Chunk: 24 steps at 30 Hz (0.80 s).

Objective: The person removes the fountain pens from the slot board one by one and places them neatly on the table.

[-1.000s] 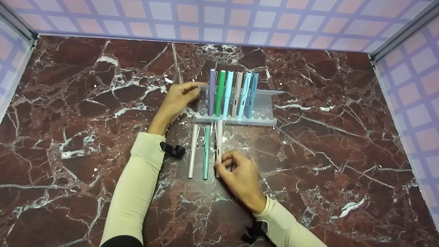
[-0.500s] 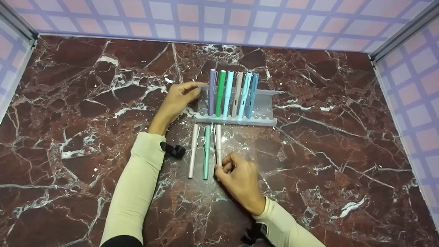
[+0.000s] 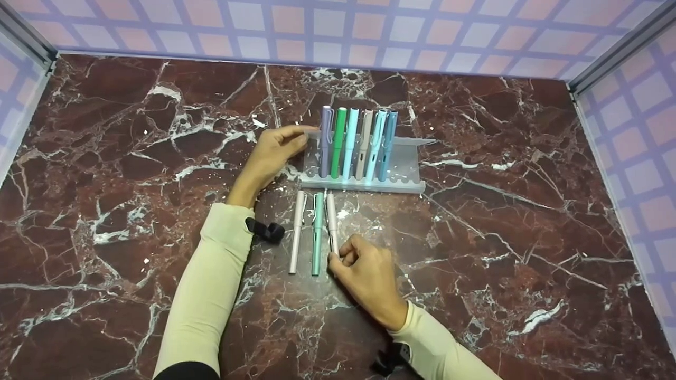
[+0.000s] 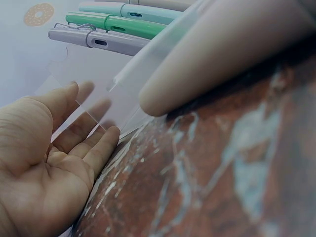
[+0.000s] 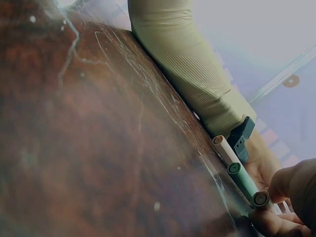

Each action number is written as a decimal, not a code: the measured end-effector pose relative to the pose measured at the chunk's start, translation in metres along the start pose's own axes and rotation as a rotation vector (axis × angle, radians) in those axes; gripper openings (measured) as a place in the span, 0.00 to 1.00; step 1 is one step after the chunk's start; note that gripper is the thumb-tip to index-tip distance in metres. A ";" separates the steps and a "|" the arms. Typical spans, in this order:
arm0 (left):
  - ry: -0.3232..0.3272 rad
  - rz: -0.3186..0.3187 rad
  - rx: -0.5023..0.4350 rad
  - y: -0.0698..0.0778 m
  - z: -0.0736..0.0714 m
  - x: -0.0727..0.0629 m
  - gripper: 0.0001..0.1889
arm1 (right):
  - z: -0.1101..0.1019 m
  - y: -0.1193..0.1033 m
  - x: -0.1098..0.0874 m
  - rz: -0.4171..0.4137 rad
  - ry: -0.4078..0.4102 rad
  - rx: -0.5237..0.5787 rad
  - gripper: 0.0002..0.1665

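My left hand (image 3: pixel 274 155) pinches the left edge of a clear plastic pen rack (image 3: pixel 405 163); in the left wrist view, fingers show through its panel. Upright in the rack lean several capped pens, from a purple pen (image 3: pixel 325 148) to a dark blue pen (image 3: pixel 389 145). My right hand (image 3: pixel 372 274) pinches the lower end of a pale pink pen (image 3: pixel 331 216) in front of the rack. That pen slants, its cap end close to a mint green pen (image 3: pixel 318 232) on the table. Left of the green one lies another pale pink pen (image 3: pixel 297 232).
The dark red marbled table (image 3: pixel 501 221) extends around the rack and pens. Patterned panels (image 3: pixel 338 37) stand along its back and sides. A black camera mount (image 3: pixel 266 231) sits on the left wrist, near the leftmost loose pen.
My right hand has drawn the pale pink pen back from the rack's front edge, and its cap end has swung left towards the mint green pen. The left hand holds still.
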<state>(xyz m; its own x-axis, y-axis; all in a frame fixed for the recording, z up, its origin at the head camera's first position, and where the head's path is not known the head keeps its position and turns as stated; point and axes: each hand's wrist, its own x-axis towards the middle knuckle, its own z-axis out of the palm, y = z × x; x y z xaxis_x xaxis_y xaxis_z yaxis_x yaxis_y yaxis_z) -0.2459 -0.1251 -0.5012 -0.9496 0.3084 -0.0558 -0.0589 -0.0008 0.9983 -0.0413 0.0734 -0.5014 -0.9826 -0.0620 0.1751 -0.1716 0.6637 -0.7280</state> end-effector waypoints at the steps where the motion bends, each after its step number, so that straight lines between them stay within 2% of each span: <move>1: 0.000 0.005 -0.003 0.000 0.000 0.000 0.14 | 0.000 0.000 0.000 -0.005 0.000 -0.004 0.09; 6: -0.005 0.024 -0.016 -0.001 0.000 0.000 0.14 | 0.001 0.001 0.000 -0.036 0.007 -0.038 0.11; 12: -0.001 0.008 -0.007 0.000 0.000 0.000 0.14 | 0.002 0.002 0.000 -0.062 0.016 -0.073 0.14; 24: 0.006 -0.015 0.019 0.000 0.000 0.000 0.14 | 0.003 0.004 0.001 -0.080 0.026 -0.042 0.11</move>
<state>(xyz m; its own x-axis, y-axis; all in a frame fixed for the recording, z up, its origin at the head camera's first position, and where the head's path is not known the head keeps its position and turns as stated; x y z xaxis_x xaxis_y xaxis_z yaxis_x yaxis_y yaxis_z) -0.2457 -0.1254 -0.5016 -0.9504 0.3028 -0.0704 -0.0669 0.0221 0.9975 -0.0433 0.0738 -0.5060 -0.9635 -0.0972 0.2493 -0.2460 0.6879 -0.6829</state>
